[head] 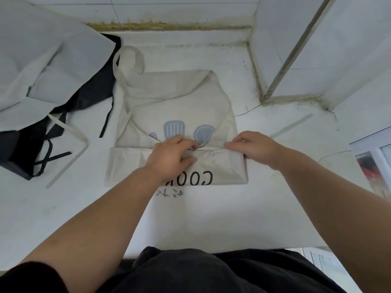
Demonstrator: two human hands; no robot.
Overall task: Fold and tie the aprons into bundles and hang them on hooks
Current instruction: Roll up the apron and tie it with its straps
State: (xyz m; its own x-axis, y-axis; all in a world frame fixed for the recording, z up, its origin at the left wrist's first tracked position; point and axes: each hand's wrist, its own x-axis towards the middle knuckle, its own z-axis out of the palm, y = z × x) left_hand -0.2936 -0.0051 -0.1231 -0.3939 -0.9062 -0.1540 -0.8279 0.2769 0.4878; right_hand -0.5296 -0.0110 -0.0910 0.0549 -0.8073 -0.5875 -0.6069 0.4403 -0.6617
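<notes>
A beige apron [175,98] lies flat on the white counter, printed with blue kitchen utensils and black letters. Its near part is folded up into a band across the front. My left hand [172,154] grips the top edge of that fold near its middle, fingers curled round the cloth. My right hand [254,148] pinches the same edge at the right end. The neck loop [128,60] lies at the far left. A tie strap [291,126] trails off to the right.
A heap of other aprons, pale grey [48,66] over black [19,153], lies at the left with loose straps [67,157]. A tiled wall runs along the back and a window frame corner [296,49] juts in at the right. The counter's front edge [211,244] is close to my body.
</notes>
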